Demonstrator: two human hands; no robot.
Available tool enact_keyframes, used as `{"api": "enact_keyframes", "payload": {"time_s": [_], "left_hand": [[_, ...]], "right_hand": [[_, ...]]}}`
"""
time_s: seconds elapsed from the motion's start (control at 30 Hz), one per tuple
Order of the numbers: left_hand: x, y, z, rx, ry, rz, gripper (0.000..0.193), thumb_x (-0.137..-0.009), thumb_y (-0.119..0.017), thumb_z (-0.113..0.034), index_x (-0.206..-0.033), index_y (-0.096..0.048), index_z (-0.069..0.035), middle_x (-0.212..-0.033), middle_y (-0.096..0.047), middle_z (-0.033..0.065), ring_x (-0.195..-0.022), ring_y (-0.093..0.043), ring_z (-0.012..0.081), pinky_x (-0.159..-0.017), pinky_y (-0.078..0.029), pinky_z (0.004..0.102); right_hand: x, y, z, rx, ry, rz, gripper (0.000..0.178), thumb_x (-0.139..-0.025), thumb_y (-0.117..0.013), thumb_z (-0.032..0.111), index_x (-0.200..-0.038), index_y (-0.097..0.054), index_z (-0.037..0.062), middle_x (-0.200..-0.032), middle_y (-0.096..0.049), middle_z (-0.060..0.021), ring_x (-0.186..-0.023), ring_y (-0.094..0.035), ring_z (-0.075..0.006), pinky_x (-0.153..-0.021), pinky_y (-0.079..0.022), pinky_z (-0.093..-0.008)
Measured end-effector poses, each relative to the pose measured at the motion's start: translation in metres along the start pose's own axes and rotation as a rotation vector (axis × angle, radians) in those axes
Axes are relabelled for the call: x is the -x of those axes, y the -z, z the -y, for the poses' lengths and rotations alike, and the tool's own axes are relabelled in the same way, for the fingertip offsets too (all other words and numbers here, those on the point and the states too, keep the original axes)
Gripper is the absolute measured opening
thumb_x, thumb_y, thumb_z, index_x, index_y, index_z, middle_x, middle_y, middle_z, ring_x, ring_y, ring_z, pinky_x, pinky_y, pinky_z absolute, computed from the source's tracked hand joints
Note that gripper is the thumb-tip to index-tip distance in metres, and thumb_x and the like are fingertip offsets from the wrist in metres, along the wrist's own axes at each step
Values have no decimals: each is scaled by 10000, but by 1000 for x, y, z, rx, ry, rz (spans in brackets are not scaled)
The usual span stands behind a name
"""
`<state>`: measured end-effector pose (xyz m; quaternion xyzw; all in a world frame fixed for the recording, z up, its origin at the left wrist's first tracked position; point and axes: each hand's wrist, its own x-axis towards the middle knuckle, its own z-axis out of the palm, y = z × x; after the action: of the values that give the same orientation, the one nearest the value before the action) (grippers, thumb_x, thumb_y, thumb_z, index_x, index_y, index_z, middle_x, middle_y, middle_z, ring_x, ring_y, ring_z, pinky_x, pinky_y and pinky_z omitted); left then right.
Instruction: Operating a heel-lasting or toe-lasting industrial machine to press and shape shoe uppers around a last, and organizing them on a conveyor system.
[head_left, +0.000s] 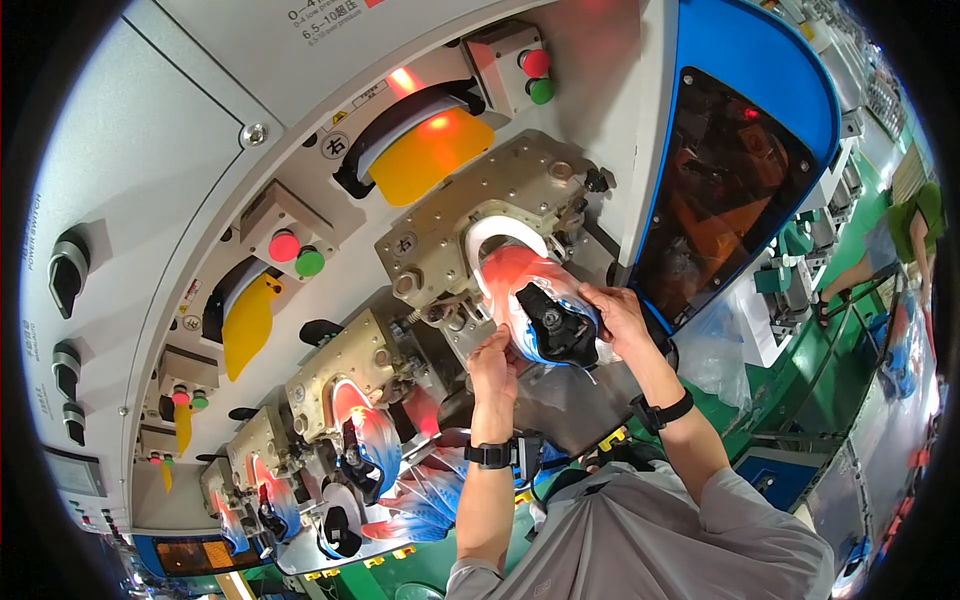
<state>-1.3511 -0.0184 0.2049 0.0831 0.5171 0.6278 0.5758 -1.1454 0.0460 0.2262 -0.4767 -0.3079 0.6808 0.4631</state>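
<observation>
Both my hands grip a shoe upper (512,282), coloured red and white at the toe and blue near the heel. Its toe end sits inside the white curved rim (505,232) of a metal clamp plate (520,180). A black block-like piece (552,325) with a round knob fills the upper's opening. My left hand (492,370) pinches the left side edge, with fingertips pressed against it. On the opposite side my right hand (620,318) is closed on the heel-side edge. A black band circles each wrist. What lies beneath the upper is hidden.
Similar uppers (372,435) sit in clamp stations along the machine to the left, with more loose uppers (425,500) beside them. Red and green buttons (536,64) and yellow guards (435,155) line the machine. A blue-framed dark window (725,190) stands right. Another person (905,235) is far right.
</observation>
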Motion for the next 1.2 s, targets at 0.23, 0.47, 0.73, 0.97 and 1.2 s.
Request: {"api": "enact_keyframes", "payload": {"time_s": [0.23,0.47,0.73,0.97,1.2], "left_hand": [[6,-8,-8,29,39,15,130,-969,-570,-115,-933,-671,-42,-875,-687,56,-739,-675,172,-674,-574,349],[1,-6,-2,26,7,23,118,-965,-590,-134,-935,-669,-50,-867,-684,51,-737,-675,169,-645,-571,349],[-6,-2,4,4,24,-15,178,-993,-559,-193,-1068,-649,-59,-931,-688,44,-788,-669,182,-724,-561,384],[-10,4,7,-46,30,-33,203,-1003,-536,-206,-1112,-638,-68,-998,-685,57,-850,-666,198,-796,-552,420],[-19,-9,20,163,-89,-6,307,-885,-736,-250,-992,-686,33,-863,-678,65,-640,-613,182,-557,-527,381]], "right_hand": [[2,-2,-2,-13,20,-20,307,-837,-779,270,-787,-687,-19,-562,-556,14,-362,-406,-50,-321,-229,-243],[-1,1,-8,-20,49,-58,265,-829,-782,229,-751,-674,0,-561,-555,13,-370,-416,-51,-323,-238,-242],[-3,5,-14,7,6,16,268,-853,-751,243,-738,-677,12,-553,-549,6,-357,-413,-74,-322,-252,-250],[-5,4,-20,60,33,12,225,-862,-738,214,-746,-686,29,-558,-559,12,-358,-426,-73,-322,-256,-255],[-27,15,-46,165,100,-31,252,-862,-740,298,-791,-719,57,-563,-538,24,-417,-431,-70,-364,-289,-254]]}}
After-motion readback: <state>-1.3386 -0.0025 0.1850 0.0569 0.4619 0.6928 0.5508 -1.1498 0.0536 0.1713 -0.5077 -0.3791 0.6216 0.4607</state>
